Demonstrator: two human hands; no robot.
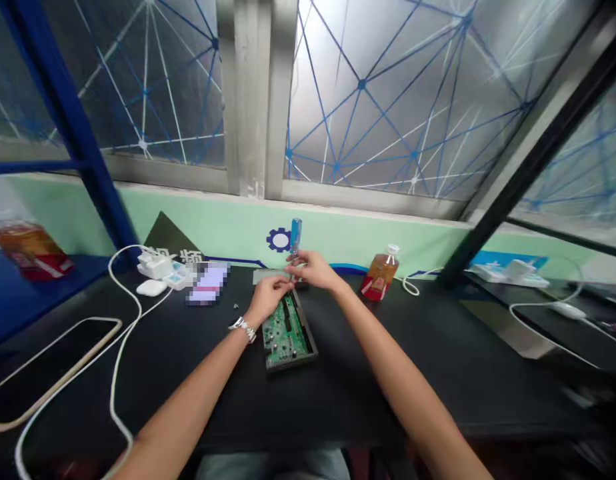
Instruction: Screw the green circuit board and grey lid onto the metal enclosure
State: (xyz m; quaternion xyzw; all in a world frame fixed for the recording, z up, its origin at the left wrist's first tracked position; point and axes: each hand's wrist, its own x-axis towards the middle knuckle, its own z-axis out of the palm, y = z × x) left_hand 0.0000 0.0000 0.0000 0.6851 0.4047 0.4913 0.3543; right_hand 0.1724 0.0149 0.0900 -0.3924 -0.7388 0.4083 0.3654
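Note:
A green circuit board (284, 332) lies in a shallow dark case (308, 337) in the middle of the black table. My right hand (313, 269) is closed round the lower part of a screwdriver with a blue see-through handle (295, 235), held upright over the board's far end. My left hand (269, 295), with a metal watch on the wrist, rests at that same far end with fingers curled beside the screwdriver's tip; what it pinches is hidden. A small screw (235, 306) lies on the table left of the board.
A white charger and cable (153, 265), an earbud case (151, 287) and a blurred-out flat object (208, 283) lie at the back left. An orange drink bottle (381, 273) stands at the right, another (31, 250) on the blue shelf at the left. A phone (48, 373) lies near left.

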